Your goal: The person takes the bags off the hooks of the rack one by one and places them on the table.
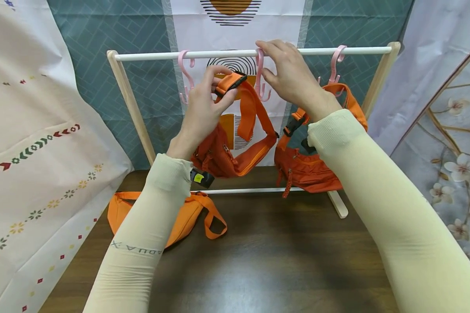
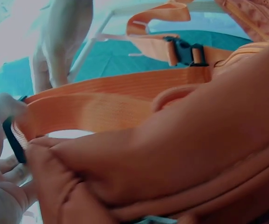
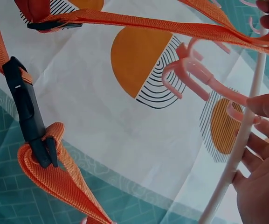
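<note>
Table (image 1: pixel 258 265): dk brown, under everything. Rack (image 1: pixel 132 104) on it, w/ white rail (image 1: pixel 223 54) across top. Held bag (image 1: pixel 215 152) is in midair, below rail, slung from L hand; R bag (image 1: pixel 309 171) hangs at rack's R end; orange bag (image 1: pixel 184 221) lies on table, partly behind L sleeve (image 1: pixel 141 230).

L hand (image 1: pixel 203 102) pinches strap (image 1: pixel 247 119) of held bag by its buckle (image 1: pixel 240 81), thumb vs. fingers. R hand (image 1: pixel 291 71) is up at rail, thumb & fingers pinching mid hook (image 1: pixel 260 71) near its top. Mid hook bare; R hook (image 1: pixel 334 65) bears R bag.

Risks, my guess: bag wt. pulls on a small pinch, so strap could slip & bag drop. Rail looks smooth, so hook may slide or twist if pushed sideways. Loose strap end might catch a prong i/o the loop; bag would then fall off.
</note>
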The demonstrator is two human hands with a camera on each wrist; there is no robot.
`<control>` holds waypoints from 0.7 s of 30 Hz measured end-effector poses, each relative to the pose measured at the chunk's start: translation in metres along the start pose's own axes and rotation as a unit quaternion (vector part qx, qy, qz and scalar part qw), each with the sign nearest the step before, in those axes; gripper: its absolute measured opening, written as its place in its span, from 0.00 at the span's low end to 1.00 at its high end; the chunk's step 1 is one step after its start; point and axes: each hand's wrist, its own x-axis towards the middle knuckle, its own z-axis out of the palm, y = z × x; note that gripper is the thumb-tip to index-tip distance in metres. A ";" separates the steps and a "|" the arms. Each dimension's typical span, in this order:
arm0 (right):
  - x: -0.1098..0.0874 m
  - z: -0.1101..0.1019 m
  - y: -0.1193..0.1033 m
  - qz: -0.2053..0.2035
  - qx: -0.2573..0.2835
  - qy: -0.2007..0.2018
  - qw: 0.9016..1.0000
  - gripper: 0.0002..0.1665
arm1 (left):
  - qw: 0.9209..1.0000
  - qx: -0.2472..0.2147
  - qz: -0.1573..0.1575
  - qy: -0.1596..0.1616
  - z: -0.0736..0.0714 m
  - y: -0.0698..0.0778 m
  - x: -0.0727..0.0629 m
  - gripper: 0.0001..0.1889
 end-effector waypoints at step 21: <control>-0.065 0.067 -0.039 0.006 0.240 -0.023 0.971 0.45 | 0.994 0.034 0.010 -0.099 -0.031 -0.001 -0.011 0.23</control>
